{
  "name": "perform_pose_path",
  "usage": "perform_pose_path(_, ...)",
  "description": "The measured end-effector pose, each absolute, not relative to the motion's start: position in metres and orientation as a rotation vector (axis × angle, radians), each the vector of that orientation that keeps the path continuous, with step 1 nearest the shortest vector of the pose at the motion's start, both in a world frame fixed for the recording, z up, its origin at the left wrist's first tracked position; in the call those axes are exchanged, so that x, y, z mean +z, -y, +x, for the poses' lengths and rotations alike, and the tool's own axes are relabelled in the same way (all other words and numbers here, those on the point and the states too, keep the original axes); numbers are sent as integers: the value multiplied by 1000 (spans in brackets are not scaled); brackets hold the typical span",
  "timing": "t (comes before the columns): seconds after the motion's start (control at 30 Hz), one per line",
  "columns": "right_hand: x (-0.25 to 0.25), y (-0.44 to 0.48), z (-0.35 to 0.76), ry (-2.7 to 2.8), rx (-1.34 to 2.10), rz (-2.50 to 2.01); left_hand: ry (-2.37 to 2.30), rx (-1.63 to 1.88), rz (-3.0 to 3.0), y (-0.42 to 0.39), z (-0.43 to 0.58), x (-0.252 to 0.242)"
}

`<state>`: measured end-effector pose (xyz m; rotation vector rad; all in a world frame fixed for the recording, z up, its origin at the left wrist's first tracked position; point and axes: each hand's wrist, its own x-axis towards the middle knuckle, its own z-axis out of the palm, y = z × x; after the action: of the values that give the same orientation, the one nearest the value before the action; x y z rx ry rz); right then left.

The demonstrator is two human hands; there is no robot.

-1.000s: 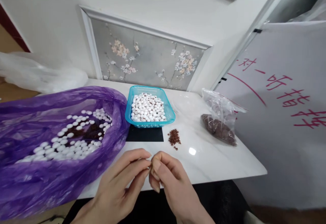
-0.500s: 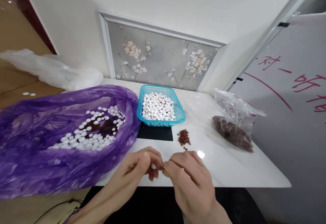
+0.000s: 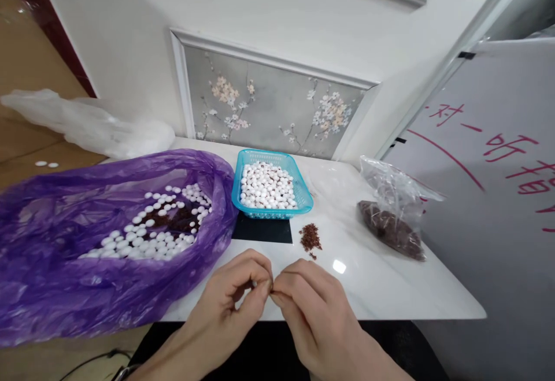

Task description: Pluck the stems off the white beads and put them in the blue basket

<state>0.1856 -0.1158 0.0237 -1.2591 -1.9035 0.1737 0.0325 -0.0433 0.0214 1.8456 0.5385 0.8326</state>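
My left hand (image 3: 234, 306) and my right hand (image 3: 312, 309) meet fingertip to fingertip over the near edge of the white table (image 3: 381, 288). Both are pinched closed on something tiny between them that I cannot make out. Just beyond them lies a small heap of red-brown bits (image 3: 310, 237). A turquoise basket (image 3: 299, 199) full of small white round pieces stands behind a black mat (image 3: 262, 232). At the left, an open purple plastic bag (image 3: 65, 288) holds many white round pieces and some dark red-brown bits.
A clear plastic bag (image 3: 390, 207) with red-brown material lies at the right of the table. A white board with red writing (image 3: 498, 161) leans at the right. Crumpled clear plastic (image 3: 95, 126) lies at the back left, before a flowered wall panel (image 3: 269, 103).
My two hands have stayed pinched together at the table's near edge, shifting slightly as the fingers work. The camera view swung left, then steadied.
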Motion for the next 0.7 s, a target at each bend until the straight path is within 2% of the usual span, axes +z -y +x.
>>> perform_pose_path(0.1, 25, 116, 179, 1450, 962, -1218, -505, 970, 2021, 42, 31, 22)
perform_pose_path(0.2, 27, 114, 176, 817, 1705, -937, -430, 1044, 2135, 42, 28, 20)
perform_pose_path(0.3, 29, 111, 179, 474, 2006, -735, -412, 1055, 2177, 47, 23, 11)
perform_pose_path(0.47, 20, 115, 174, 395, 2133, -706, -650, 1247, 2224, 43, 7, 0)
perform_pose_path(0.57, 8, 124, 163, 550, 2043, -849, -765, 1434, 2169, 23, 3, 11)
perform_pose_path(0.63, 9, 126, 166, 857, 1782, -1082, -820, 1566, 1934, 12, 6, 22)
perform_pose_path(0.67, 13, 124, 174, 1056, 1529, -1166, -785, 1556, 1758, 10, 9, 27)
perform_pose_path(0.7, 19, 120, 186, 1201, 1120, -1279, -723, 1488, 1564, 11, 13, 32)
